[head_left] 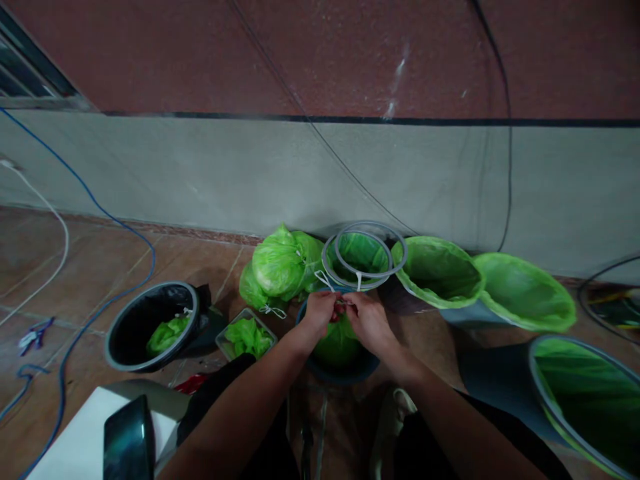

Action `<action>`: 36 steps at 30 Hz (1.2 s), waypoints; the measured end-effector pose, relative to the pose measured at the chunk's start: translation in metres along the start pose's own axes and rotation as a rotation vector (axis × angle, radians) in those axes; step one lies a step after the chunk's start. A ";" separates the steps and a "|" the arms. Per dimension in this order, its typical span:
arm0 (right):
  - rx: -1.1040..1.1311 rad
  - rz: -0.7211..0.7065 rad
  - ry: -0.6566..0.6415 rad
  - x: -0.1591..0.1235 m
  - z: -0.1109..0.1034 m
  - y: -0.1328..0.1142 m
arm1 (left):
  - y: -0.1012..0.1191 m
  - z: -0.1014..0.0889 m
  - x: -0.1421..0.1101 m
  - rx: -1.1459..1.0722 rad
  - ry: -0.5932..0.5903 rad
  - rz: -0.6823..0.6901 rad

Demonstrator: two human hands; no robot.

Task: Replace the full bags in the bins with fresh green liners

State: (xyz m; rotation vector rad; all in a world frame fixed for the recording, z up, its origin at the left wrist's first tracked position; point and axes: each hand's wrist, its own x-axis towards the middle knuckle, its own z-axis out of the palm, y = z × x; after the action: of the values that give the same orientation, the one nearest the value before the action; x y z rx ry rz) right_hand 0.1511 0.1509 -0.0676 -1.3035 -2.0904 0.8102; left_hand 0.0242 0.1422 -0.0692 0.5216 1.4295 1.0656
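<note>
**Both hands closed on a white cord over a green-lined bin**

The left hand (319,313) and right hand (367,325) meet at the centre, fingers clenched around a white cord (345,303), with a small red bit between them too small to identify. Directly beneath the hands, a green bag (337,345) sits in a dark bin (345,377).

Six bins surround them. Just ahead of the hands, a green-lined bin (357,257) carries two grey rings (364,250). To the right, two more green-lined bins (437,272) (525,292) lean against the wall, and a fifth (585,403) lies tipped near the right forearm. Left of the hands, a black-lined bin (135,327) holds one green bag (167,335).

Between that bin and the hands sits one plastic tray (246,337) of green plastic (247,338). One tied, bulging green bag (280,265) rests ahead of the left hand. Farther left, a blue cable (95,313) and a white cable (53,233) trail across the tiled floor (90,263). A phone (129,440) lies on a white surface (83,433) below the left forearm (235,413).
</note>
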 end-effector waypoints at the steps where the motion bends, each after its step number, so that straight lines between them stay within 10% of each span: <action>1: -0.025 -0.013 0.003 0.000 0.000 0.000 | 0.000 0.000 0.001 0.005 0.005 0.008; 6: 0.081 0.032 -0.049 0.002 -0.001 0.001 | 0.001 -0.003 0.004 0.170 0.027 0.130; 11: 0.705 0.412 -0.345 0.004 -0.006 0.000 | 0.006 -0.009 0.009 0.570 0.131 0.442; 17: 1.068 0.708 -0.393 0.004 -0.018 0.003 | 0.001 -0.009 0.014 0.370 -0.089 0.313; 26: 1.163 0.800 -0.311 0.008 -0.019 0.018 | 0.000 -0.013 0.005 0.325 -0.382 0.415; 36: 1.144 0.742 -0.299 0.008 -0.019 0.021 | -0.004 -0.009 -0.006 0.479 -0.226 0.592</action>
State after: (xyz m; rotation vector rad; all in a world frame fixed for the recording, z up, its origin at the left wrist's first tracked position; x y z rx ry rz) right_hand 0.1742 0.1699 -0.0692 -1.2282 -0.8379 2.1698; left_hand 0.0178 0.1321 -0.0706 1.4316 1.3562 1.0649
